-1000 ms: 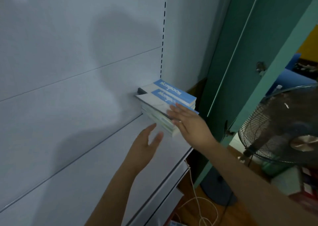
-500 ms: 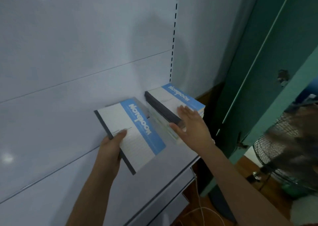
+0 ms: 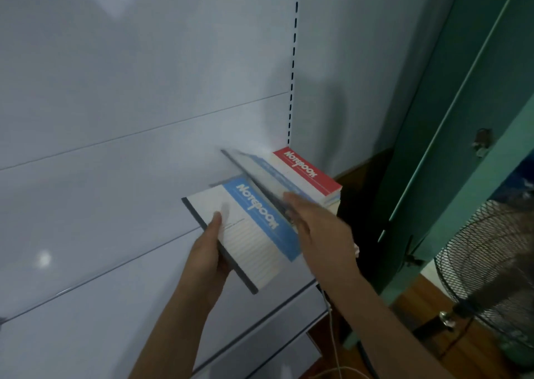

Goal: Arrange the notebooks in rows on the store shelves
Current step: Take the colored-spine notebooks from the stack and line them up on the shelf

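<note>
Unstacking step: the left hand [image 3: 206, 258] grips a blue notebook [image 3: 248, 234] above the shelf [image 3: 86, 306], the right hand [image 3: 320, 231], fingers extended, tips another off the right-corner stack [image 3: 315, 182]; next, lay them in a row.

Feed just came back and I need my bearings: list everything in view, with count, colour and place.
blue notebook: 1, blue and white, held over the shelf
blurred notebook: 1, blue and white, tilted off the stack
notebook stack: 1, red on top, shelf's right end
shelf: 1, white
door: 1, green, right
fan: 1, black, lower right
cable: 1, white, below
left hand: grips blue notebook
right hand: on blurred notebook, grip unclear
</note>
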`<move>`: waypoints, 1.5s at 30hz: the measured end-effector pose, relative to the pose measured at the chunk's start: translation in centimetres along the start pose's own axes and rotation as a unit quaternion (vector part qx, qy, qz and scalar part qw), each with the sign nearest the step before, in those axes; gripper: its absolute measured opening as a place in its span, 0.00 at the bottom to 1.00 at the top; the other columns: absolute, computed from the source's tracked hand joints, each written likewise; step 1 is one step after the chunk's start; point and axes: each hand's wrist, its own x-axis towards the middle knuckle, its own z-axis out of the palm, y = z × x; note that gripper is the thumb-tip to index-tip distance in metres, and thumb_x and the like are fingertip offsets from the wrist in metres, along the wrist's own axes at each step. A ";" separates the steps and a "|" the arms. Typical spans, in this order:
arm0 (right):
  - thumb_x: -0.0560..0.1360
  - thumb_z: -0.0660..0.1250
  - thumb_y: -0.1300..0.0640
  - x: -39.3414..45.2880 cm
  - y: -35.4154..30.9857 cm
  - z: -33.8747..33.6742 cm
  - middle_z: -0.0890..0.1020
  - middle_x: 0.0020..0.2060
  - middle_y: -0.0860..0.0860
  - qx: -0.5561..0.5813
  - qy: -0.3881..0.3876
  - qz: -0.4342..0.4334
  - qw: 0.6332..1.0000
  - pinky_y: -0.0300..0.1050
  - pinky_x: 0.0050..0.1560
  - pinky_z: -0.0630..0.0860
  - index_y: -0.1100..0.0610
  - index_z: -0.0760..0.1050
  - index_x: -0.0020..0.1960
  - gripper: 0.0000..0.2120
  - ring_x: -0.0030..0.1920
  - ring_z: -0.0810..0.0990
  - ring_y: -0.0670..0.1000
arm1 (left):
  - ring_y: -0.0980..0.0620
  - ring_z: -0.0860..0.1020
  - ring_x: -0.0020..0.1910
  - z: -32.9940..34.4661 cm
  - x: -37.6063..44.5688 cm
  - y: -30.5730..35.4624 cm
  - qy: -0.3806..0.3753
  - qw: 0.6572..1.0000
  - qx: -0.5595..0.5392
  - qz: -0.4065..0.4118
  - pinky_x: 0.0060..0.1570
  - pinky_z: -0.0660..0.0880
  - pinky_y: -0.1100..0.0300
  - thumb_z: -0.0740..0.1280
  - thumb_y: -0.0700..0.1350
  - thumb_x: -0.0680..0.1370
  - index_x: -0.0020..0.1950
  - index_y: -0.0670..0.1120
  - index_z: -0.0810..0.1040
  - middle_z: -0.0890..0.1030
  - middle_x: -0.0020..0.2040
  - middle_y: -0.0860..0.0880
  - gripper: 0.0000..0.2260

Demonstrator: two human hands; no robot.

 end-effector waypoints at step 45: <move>0.82 0.58 0.65 -18.9 -50.1 21.5 0.83 0.46 0.53 0.520 -0.433 0.268 0.686 0.47 0.43 0.76 0.51 0.75 0.53 0.11 0.43 0.82 0.52 | 0.58 0.78 0.44 -48.5 -38.1 4.3 0.385 0.781 0.484 0.083 0.46 0.78 0.64 0.75 0.51 0.73 0.73 0.58 0.63 0.73 0.55 0.57 0.33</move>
